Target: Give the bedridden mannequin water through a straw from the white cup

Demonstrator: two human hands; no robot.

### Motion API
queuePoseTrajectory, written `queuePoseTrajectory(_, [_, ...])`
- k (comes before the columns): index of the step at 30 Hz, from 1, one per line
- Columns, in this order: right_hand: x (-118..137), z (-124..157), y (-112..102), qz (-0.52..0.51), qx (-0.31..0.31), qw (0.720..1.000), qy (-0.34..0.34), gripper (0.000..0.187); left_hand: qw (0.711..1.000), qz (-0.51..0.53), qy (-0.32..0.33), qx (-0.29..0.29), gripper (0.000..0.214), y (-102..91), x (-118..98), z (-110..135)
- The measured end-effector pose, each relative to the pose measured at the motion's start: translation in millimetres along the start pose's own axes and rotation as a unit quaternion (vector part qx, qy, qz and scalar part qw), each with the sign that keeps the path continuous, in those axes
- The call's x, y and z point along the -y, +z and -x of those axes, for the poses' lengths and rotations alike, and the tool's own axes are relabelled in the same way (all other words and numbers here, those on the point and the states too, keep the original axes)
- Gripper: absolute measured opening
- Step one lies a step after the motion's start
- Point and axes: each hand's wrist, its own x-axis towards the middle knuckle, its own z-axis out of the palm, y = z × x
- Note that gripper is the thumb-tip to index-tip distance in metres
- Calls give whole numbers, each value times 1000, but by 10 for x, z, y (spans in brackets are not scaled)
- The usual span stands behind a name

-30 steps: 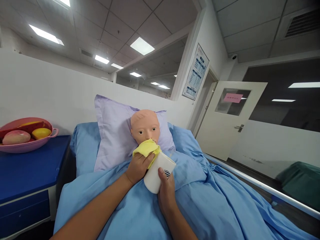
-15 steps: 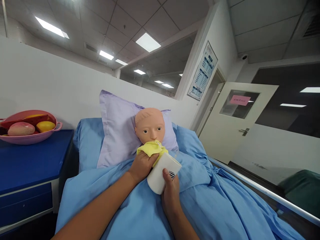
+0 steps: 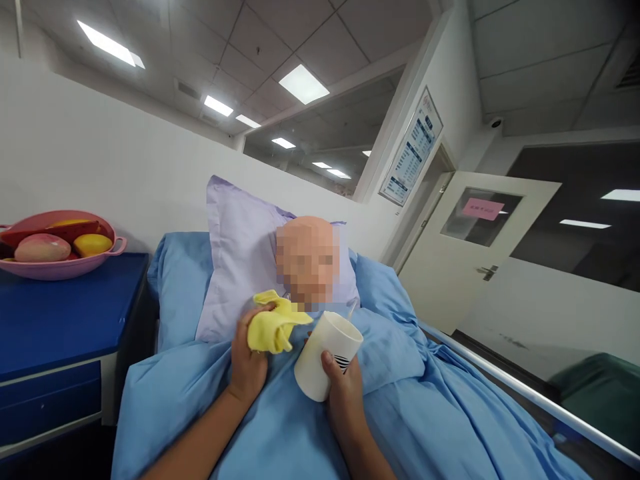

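A manikin (image 3: 307, 260) lies in bed with its head against a lilac pillow (image 3: 235, 267) and a blue quilt (image 3: 400, 400) drawn up below its chin. My left hand (image 3: 249, 353) is closed on a crumpled yellow cloth (image 3: 275, 327), to the left of and below the manikin's chin. Wrapped round a white cup (image 3: 320, 363) with black stripes is my right hand (image 3: 345, 393). The cup tilts to the right over the manikin's chest, and a thin clear straw (image 3: 352, 311) sticks out past its rim.
At the left, a pink basket (image 3: 55, 267) of fruit stands on a blue bedside cabinet (image 3: 75, 313). A metal bed rail (image 3: 530, 398) runs along the right side. Beyond it are a door (image 3: 465, 267) standing ajar and a dark green covered shape (image 3: 600, 393).
My left hand has moved the yellow cloth away from the manikin's mouth, down and to the left. My right hand still holds the cup in nearly the same spot.
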Motion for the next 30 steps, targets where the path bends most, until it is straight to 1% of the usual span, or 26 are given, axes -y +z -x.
queuePoseTrajectory(1, [-11,3,-6,12,12,1000,-3,54,997,12,-64,-29,35,-39,27,9])
queuePoseTrajectory(3, [-26,9,-11,31,33,999,-2,52,981,50,-180,-60,31,-92,86,-13])
queuePoseTrajectory(4, [-29,11,-10,41,42,998,2,53,970,76,-223,-61,30,-106,112,-36])
queuePoseTrajectory(5, [-31,13,-8,48,47,998,7,55,961,105,-251,-54,30,-115,133,-60])
queuePoseTrajectory(6, [-29,15,-5,53,48,997,10,57,954,132,-265,-44,31,-119,149,-81])
queuePoseTrajectory(8, [-20,18,3,54,42,998,12,60,948,165,-270,-31,32,-120,171,-101])
queuePoseTrajectory(10, [-7,20,16,48,34,998,16,59,949,173,-263,-25,31,-119,188,-91])
queuePoseTrajectory(12, [4,18,32,44,27,998,24,56,953,156,-258,-22,29,-122,201,-71])
queuePoseTrajectory(15, [17,14,59,24,10,999,28,54,962,117,-246,0,28,-129,202,-60])
queuePoseTrajectory(18, [42,17,75,4,6,999,39,54,965,106,-238,11,29,-133,192,-69])
queuePoseTrajectory(21, [88,23,84,-9,20,998,63,54,968,92,-231,13,28,-136,208,-62])
queuePoseTrajectory(24, [139,31,105,-24,17,997,73,54,971,76,-226,6,27,-137,239,-43])
queuePoseTrajectory(30, [190,42,122,-52,20,995,87,53,965,102,-243,2,28,-119,238,-41])
